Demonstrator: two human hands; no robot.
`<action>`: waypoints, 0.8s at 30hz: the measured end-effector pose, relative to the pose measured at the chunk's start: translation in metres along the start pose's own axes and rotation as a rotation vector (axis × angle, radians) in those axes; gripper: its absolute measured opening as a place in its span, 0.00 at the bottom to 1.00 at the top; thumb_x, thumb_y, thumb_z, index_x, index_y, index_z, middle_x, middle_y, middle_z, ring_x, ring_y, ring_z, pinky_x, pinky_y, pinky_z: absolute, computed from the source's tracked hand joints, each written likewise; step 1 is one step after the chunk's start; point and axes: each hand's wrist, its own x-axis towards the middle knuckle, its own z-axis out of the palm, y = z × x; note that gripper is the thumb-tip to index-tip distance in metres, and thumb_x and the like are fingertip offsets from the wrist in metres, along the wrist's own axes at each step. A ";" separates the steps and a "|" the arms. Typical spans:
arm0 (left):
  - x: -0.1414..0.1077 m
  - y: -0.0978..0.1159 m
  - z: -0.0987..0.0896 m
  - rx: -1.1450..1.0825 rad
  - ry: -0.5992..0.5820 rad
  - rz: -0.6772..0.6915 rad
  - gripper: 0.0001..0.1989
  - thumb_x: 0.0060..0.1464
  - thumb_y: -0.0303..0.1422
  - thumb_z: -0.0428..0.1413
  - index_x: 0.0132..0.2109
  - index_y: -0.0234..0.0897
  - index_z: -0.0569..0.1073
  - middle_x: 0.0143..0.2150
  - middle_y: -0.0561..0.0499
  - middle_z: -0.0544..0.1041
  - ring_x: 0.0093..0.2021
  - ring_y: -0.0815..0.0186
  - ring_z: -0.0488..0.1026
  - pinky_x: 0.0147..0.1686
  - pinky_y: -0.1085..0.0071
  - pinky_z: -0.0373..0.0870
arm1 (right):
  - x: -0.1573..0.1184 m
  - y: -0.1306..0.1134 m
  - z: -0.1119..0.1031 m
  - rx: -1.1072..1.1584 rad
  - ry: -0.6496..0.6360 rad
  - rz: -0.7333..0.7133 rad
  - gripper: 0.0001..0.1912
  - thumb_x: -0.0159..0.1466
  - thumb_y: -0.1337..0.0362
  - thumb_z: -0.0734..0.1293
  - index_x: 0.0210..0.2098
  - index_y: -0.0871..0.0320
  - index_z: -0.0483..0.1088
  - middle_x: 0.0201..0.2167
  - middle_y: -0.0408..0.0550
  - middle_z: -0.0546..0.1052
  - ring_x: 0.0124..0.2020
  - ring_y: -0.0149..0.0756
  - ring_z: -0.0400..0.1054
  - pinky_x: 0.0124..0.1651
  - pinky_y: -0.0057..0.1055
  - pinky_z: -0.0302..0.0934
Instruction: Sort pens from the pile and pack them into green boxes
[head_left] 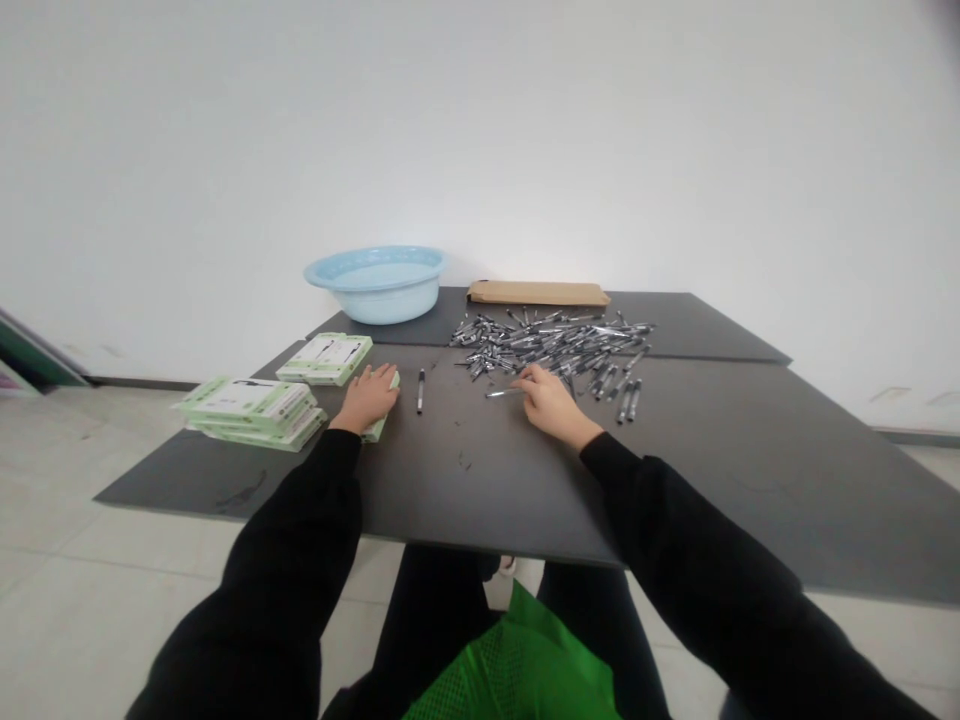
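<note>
My left hand (369, 396) lies flat, fingers spread, over a small green and white box (375, 430), covering most of it. In my right hand (549, 402) a pen (504, 392) is pinched between thumb and fingers, its tip end pointing left, low over the table. Just behind that hand spreads a big loose pile of pens (555, 342), grey and clear with dark caps. A single pen (421, 391) rests on the table between my hands, lying lengthwise away from me.
Stacked green and white boxes (251, 410) stand at the left, with more boxes (326, 358) behind them. A light blue basin (386, 290) sits at the back left. Beside it lies a flat brown cardboard piece (538, 293). The dark table (480, 490) ends near my lap; a wall rises behind.
</note>
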 end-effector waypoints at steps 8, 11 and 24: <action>-0.017 0.054 -0.025 0.084 0.320 0.013 0.19 0.62 0.32 0.42 0.50 0.33 0.74 0.51 0.35 0.72 0.56 0.48 0.67 0.53 0.55 0.63 | 0.006 0.021 -0.016 -0.075 0.048 0.206 0.21 0.62 0.74 0.57 0.48 0.59 0.76 0.49 0.55 0.73 0.48 0.41 0.69 0.53 0.32 0.61; -0.012 0.084 -0.017 0.066 0.244 -0.076 0.20 0.60 0.37 0.46 0.52 0.28 0.72 0.50 0.32 0.72 0.52 0.45 0.69 0.49 0.55 0.65 | -0.005 0.044 -0.035 -0.096 0.096 0.422 0.20 0.63 0.72 0.57 0.47 0.58 0.76 0.48 0.55 0.74 0.46 0.40 0.71 0.48 0.30 0.62; 0.014 0.087 0.009 -0.072 0.072 -0.272 0.19 0.63 0.31 0.41 0.54 0.22 0.66 0.50 0.26 0.74 0.53 0.43 0.74 0.47 0.56 0.69 | -0.009 0.059 -0.044 -0.239 -0.189 0.772 0.23 0.65 0.50 0.59 0.38 0.61 0.78 0.40 0.63 0.80 0.46 0.51 0.76 0.45 0.37 0.66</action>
